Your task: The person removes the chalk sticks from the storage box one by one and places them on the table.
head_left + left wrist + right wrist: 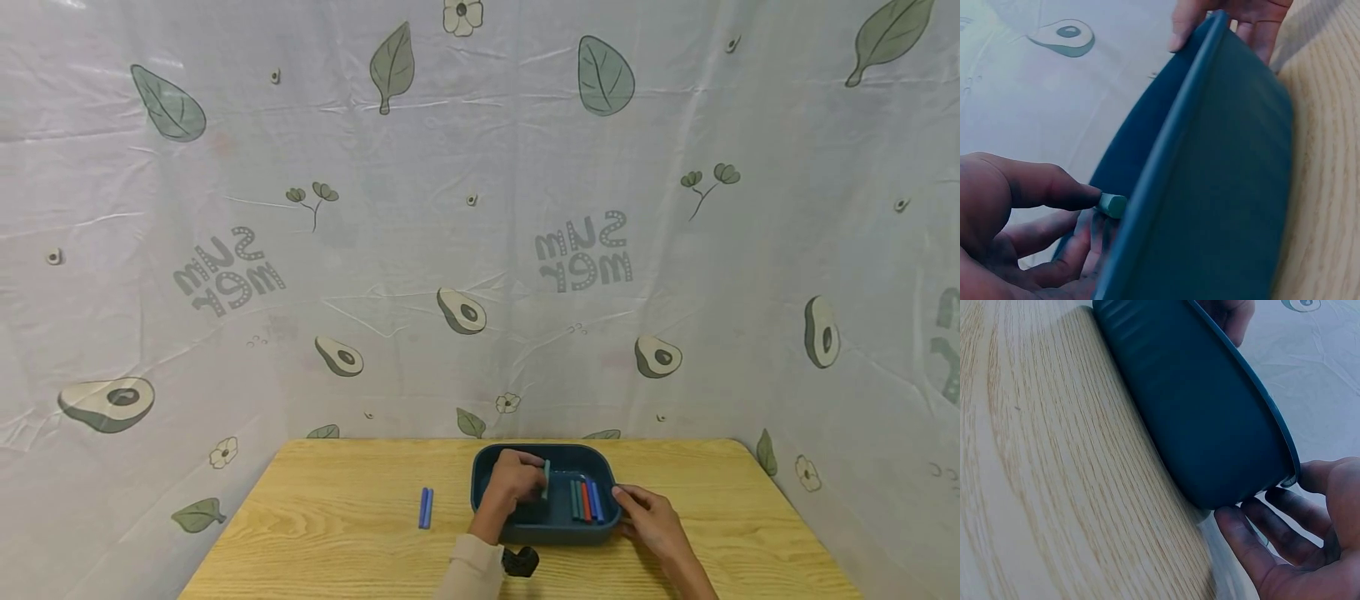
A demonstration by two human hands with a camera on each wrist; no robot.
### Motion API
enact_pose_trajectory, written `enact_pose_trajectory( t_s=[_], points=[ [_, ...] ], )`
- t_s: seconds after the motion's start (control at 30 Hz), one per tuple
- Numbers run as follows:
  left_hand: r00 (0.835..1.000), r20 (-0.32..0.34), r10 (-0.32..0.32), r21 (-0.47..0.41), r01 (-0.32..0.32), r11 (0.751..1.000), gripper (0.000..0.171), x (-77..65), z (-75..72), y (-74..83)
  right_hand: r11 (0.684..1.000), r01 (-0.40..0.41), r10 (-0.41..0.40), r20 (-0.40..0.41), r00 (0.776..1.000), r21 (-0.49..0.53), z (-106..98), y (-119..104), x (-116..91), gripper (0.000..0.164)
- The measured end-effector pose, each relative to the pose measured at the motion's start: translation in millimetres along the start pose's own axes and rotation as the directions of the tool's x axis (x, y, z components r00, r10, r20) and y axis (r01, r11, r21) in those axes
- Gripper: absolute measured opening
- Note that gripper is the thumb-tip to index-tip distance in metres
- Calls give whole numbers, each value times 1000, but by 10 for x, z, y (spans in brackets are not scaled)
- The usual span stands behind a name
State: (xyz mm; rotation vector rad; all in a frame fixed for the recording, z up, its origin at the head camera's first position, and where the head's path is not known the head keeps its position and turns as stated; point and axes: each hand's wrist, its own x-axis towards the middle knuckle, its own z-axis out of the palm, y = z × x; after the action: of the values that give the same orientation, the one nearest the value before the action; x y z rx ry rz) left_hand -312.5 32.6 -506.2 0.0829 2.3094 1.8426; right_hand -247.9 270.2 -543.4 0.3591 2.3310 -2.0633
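Observation:
My left hand [516, 477] reaches into a dark teal rectangular tub [551, 537] and pinches a green stick [547, 479] between thumb and fingers. In the left wrist view the pale end of this stick [1113, 205] shows just behind the tub's rim. Gripping the tub's right end is my right hand [654, 523], thumb at the rim and fingers against the outer wall [1210, 425]. Inside the tub, on the right side, green sticks [577, 501], a red stick [586, 502] and blue sticks [596, 501] lie side by side.
Two blue sticks [426, 508] lie together on the wooden table [337, 517], left of the tub. A pale curtain [420, 250] printed with leaves and avocados hangs behind the table and along both sides.

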Motion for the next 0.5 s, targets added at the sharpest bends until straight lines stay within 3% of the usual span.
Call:
enact_pose_trajectory(
  t_s=[0.27,0.5],
  points=[
    [1000,-7,5,-52,-5,999,38,-25,-226,40,1000,1,-1,-2,1000,-8,0,12,1,57],
    [999,-16,49,-56,-50,997,42,-75,-405,50,999,-2,2,-5,1000,-35,7,-15,-17,59]
  ],
)
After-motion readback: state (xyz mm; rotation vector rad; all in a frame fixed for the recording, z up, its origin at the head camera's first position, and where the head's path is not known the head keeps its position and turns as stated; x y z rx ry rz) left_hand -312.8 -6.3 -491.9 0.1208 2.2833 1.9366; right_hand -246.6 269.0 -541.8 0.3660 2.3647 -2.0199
